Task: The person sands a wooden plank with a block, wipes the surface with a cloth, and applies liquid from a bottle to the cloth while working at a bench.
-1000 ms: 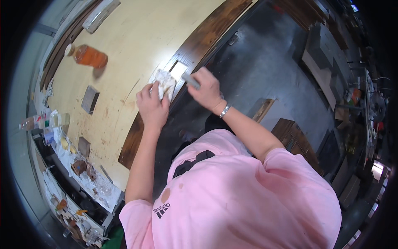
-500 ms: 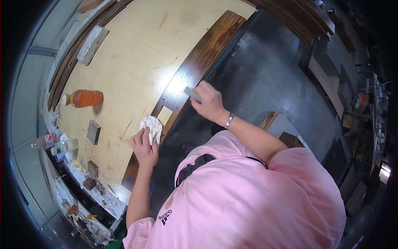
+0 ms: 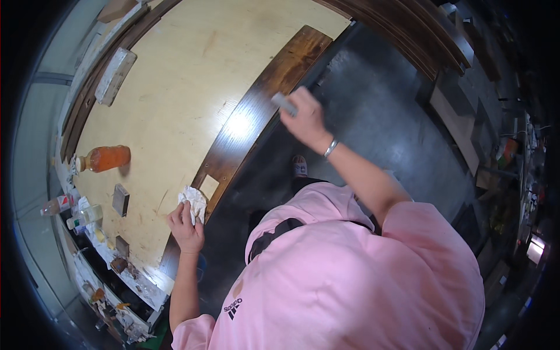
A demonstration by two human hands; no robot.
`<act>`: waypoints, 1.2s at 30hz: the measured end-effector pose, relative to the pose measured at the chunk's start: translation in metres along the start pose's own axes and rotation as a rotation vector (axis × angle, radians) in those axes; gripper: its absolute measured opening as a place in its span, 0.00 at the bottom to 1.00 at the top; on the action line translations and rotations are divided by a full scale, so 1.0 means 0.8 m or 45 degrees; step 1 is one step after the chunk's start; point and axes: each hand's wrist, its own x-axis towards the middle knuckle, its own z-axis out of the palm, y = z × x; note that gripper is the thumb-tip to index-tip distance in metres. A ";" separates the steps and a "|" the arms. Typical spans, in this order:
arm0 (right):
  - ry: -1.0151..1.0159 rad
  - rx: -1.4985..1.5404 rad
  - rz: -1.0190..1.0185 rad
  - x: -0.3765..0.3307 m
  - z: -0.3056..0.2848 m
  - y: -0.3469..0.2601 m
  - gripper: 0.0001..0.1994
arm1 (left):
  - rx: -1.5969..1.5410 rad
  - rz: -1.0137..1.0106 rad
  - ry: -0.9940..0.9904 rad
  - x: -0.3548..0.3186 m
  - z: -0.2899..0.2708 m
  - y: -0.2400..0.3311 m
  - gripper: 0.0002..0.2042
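Observation:
A long dark-brown wooden plank [image 3: 265, 87], glossy under a bright reflection, lies along the near edge of the pale worktable [image 3: 169, 93]. My left hand [image 3: 188, 230] is closed on a crumpled white cloth [image 3: 193, 201] at the plank's lower part. Beside that cloth a pale square piece [image 3: 209, 186] shows on the plank. My right hand [image 3: 306, 119], with a silver bracelet at the wrist, grips a small grey block [image 3: 282, 102] at the plank's right edge. Whether the block touches the wood I cannot tell.
An orange-filled bottle [image 3: 109, 158], a small grey block [image 3: 121, 200] and a whitish worn block [image 3: 115, 76] stand on the table's left side. Bottles [image 3: 86, 216] and scraps crowd the left rim. Dark boards [image 3: 402, 35] are stacked at the far right.
My right hand has moved with the grey block farther up along the plank. My left hand stays on the white cloth beside the pale square. The whole view has shifted somewhat.

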 end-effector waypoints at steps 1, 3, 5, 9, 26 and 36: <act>0.026 0.001 0.026 0.020 -0.007 0.027 0.08 | 0.027 -0.021 -0.031 0.000 0.001 -0.001 0.28; 0.099 -0.058 -0.029 0.065 -0.023 0.081 0.08 | 0.028 -0.006 -0.010 0.000 0.001 -0.001 0.28; 0.185 -0.150 -0.021 0.107 -0.042 0.128 0.08 | 0.030 -0.015 -0.026 0.001 0.001 -0.001 0.28; 0.216 -0.421 0.282 0.173 -0.081 0.179 0.10 | 0.028 -0.042 -0.042 0.001 0.000 0.002 0.28; -0.744 0.988 0.656 0.239 -0.026 0.123 0.08 | -0.153 0.455 0.322 0.350 0.121 0.274 0.17; -0.651 1.057 0.664 0.240 -0.018 0.144 0.08 | 0.107 0.017 0.500 0.110 -0.010 0.172 0.17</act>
